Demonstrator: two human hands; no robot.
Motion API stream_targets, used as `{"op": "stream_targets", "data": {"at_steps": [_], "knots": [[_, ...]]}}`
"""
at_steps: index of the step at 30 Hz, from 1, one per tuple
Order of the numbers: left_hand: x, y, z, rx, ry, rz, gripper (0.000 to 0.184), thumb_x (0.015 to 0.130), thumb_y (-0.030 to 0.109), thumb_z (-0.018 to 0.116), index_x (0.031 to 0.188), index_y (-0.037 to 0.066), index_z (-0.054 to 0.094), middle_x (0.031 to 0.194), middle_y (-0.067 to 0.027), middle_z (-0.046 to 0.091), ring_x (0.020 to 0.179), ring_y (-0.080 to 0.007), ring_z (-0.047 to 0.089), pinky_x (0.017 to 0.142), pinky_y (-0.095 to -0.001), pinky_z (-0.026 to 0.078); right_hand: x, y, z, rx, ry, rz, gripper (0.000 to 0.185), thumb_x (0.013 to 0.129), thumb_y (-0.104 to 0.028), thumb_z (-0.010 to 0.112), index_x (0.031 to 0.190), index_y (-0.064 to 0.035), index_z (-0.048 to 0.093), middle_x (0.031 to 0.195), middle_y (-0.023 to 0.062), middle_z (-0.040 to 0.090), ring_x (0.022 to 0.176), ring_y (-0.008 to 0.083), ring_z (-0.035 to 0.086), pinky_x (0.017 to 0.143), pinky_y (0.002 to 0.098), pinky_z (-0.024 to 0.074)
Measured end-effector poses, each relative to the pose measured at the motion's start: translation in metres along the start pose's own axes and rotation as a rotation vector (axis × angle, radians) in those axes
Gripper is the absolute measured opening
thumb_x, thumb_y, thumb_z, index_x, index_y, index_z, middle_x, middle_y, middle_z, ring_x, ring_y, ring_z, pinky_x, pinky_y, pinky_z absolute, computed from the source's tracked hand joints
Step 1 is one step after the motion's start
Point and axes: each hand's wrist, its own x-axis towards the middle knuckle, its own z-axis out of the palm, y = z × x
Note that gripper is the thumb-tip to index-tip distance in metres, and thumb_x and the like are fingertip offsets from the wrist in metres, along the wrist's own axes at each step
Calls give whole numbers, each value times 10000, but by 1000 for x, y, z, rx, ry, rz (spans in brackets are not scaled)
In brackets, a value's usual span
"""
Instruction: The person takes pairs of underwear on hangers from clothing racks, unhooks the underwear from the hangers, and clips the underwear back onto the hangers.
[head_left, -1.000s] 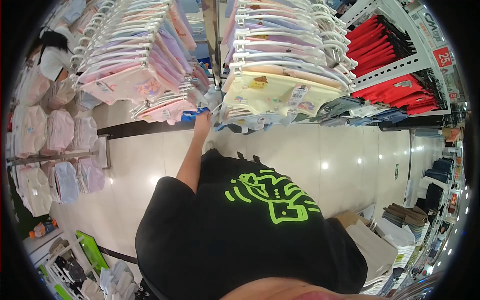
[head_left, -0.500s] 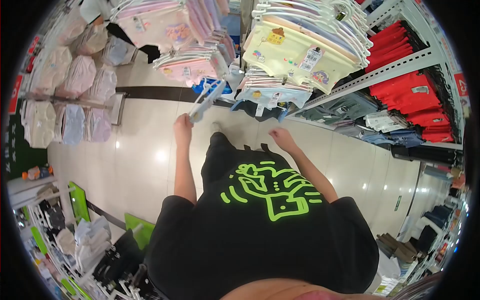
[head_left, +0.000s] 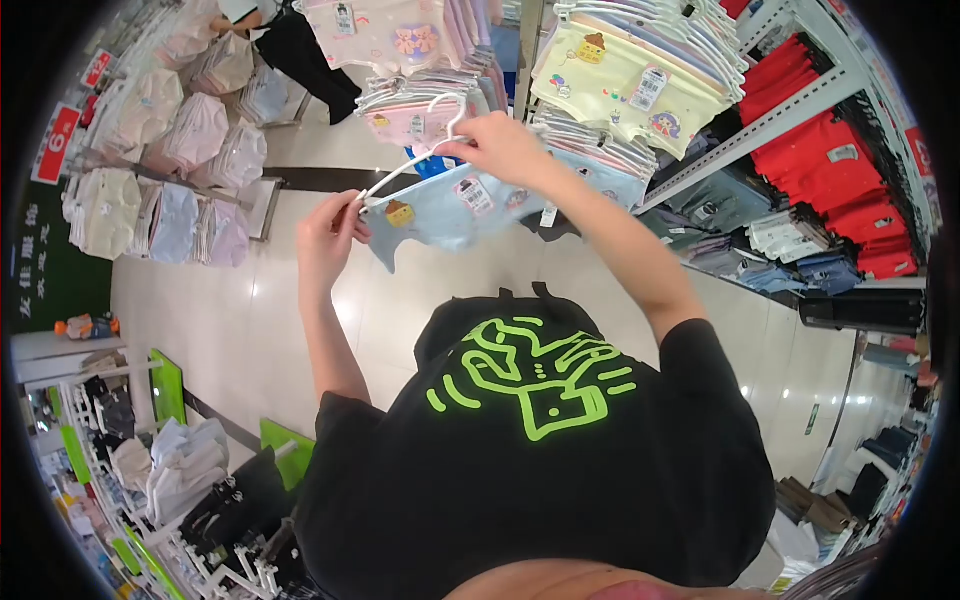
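We read a large white 6 on the red sign [head_left: 56, 145] at the left. On the dark green panel [head_left: 70, 275] below it, white Chinese characters seem to say 友佳服饰. The tag [head_left: 473, 196] on the light-blue garment [head_left: 436, 222] bears print too small for us to read.

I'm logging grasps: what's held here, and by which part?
A white hanger bearing a light-blue garment: left hand at one end, right hand just below its hook.

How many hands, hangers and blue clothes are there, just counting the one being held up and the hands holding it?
Hands: 2 (left hand, right hand)
White hanger: 1
Light blue garment: 1
Total: 4
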Motion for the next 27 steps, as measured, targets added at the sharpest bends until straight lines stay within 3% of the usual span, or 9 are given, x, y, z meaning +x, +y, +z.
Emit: {"op": "stream_targets", "data": {"at_steps": [2,4,5,6,9,14,20,21,27], "knots": [[8,-3,-20,-38,-70,3,129,864,36,506,898,-56,589,649,-78,577,496,-137,579,443,-207,454,-4,-13,-19,-44,87,-89,436,810,-425,570,661,-15,554,501,143,480,484,301,496,491,378,399],[24,-28,-50,-596,-470,-39,326,903,227,480,938,-81,580,619,-91,568,449,-140,544,412,-187,426,-10,-49,-62,-22,-147,-68,428,825,-413,558,660,-19,570,502,141,461,471,277,449,481,359,372],[34,-40,-47,-954,-566,60,592,891,461,410,1022,-99,547,680,-118,585,500,-164,559,452,-216,449,-10,-57,-71,32,-135,-141,420,835,-400,554,659,-19,582,481,108,433,443,208,413,459,330,338],[48,-66,-38,-962,-557,-47,743,845,589,367,1139,-85,476,775,-133,599,628,-193,596,566,-268,497,-7,-70,-82,25,-127,-126,420,835,-400,554,659,-19,582,481,108,433,443,208,413,459,330,338],[53,-2,28,-980,-753,-293,611,865,432,471,1288,10,342,1154,-136,520,1037,-225,530,832,-339,451,2,-90,-90,104,-228,-84,426,848,-403,539,656,-26,595,478,42,444,450,134,409,446,298,315],[4,36,82,-1043,-758,-250,610,864,428,475,1288,10,343,1173,-142,504,1055,-230,516,851,-346,437,33,-29,-77,41,-392,163,480,872,-461,468,627,-67,593,478,-52,388,448,78,346,436,266,268],[-16,58,112,-1123,-700,-199,610,861,423,481,1288,9,345,1202,-151,479,1081,-239,496,879,-357,417,12,5,-68,61,-256,304,619,870,-580,348,580,-68,539,431,-33,325,396,99,316,420,275,266],[-18,60,115,-1135,-679,-192,610,861,422,482,1288,9,346,1207,-153,475,1085,-240,492,884,-358,413,10,3,-69,3,-242,328,676,850,-633,312,522,-74,506,421,-16,359,402,119,382,432,271,307],[-19,65,118,-1163,-601,-126,609,858,417,488,1288,8,348,1236,-162,451,1111,-248,472,912,-369,393,3,9,-67,-113,97,353,625,811,-575,446,467,-58,522,428,31,470,426,150,482,469,291,383]]}}
